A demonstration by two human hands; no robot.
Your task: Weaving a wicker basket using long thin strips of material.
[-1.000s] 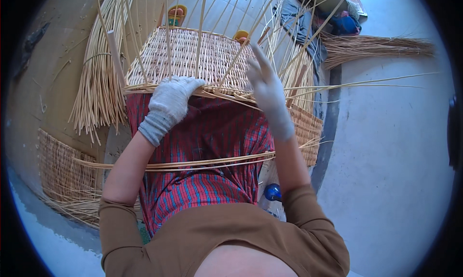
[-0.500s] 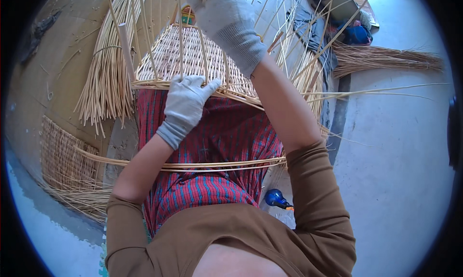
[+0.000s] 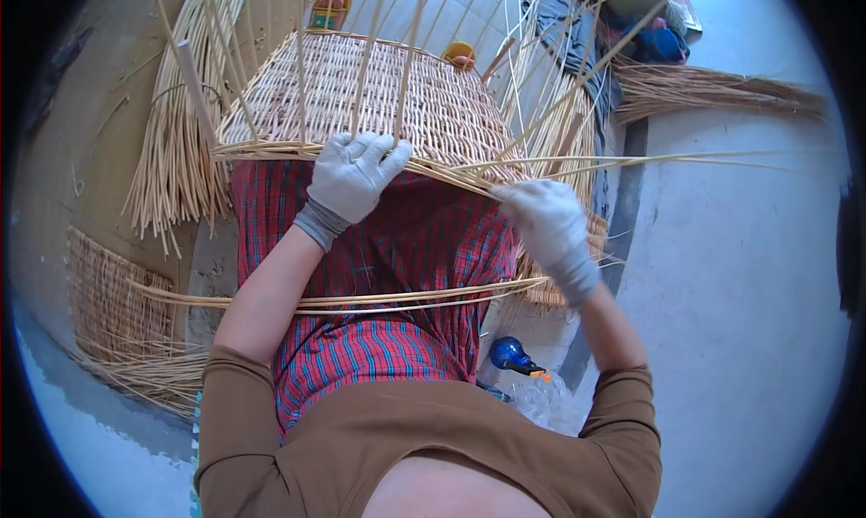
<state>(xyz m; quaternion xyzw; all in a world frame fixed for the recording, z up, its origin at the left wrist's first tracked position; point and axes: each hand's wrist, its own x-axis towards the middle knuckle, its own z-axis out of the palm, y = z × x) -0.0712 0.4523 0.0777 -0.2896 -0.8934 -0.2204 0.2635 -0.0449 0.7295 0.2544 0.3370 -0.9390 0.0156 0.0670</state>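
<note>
a pale tan woven wicker panel (image 3: 347, 89) is just beyond a red-and-blue checked cloth (image 3: 379, 238). the left hand (image 3: 347, 184), in a white knit glove with a grey cuff, is curled closed on the panel's near edge, beside slender upright tan rods (image 3: 407, 76). the right hand (image 3: 548, 220), likewise gloved (motion blurs it), is at that edge's right end; i cannot tell whether its fingers grip a strand. a round blue bottle with an orange nozzle (image 3: 511, 354) is on the grey floor (image 3: 722, 292).

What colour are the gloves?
The gloves are white with grey cuffs, clearest in the head view.
</note>
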